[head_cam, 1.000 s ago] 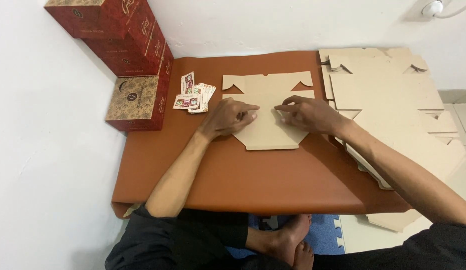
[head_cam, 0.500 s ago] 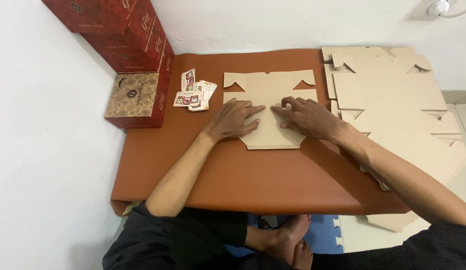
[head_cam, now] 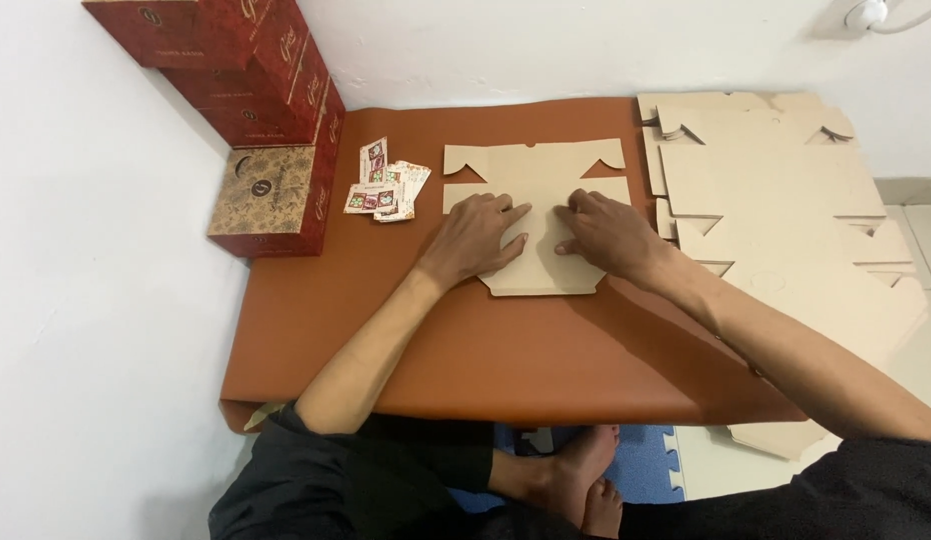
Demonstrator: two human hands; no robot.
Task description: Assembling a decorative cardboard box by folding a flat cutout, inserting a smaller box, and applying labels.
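A flat, die-cut cardboard box blank [head_cam: 534, 172] lies in the middle of the brown table [head_cam: 506, 350]. My left hand [head_cam: 478, 238] presses flat on its left half, fingers spread toward the centre. My right hand [head_cam: 606, 236] presses on its right half, fingertips almost meeting those of the left. Both palms face down on the card, and neither hand grips anything else.
A stack of unfolded cardboard blanks [head_cam: 786, 200] covers the table's right side and overhangs it. Red and gold patterned boxes [head_cam: 271, 130] are piled at the back left against the white wall. Small colourful stickers or cards [head_cam: 384, 188] lie beside them.
Both hands stay pressed on the blank, with fingers shifting slightly toward the centre. The camera view has drifted a little.
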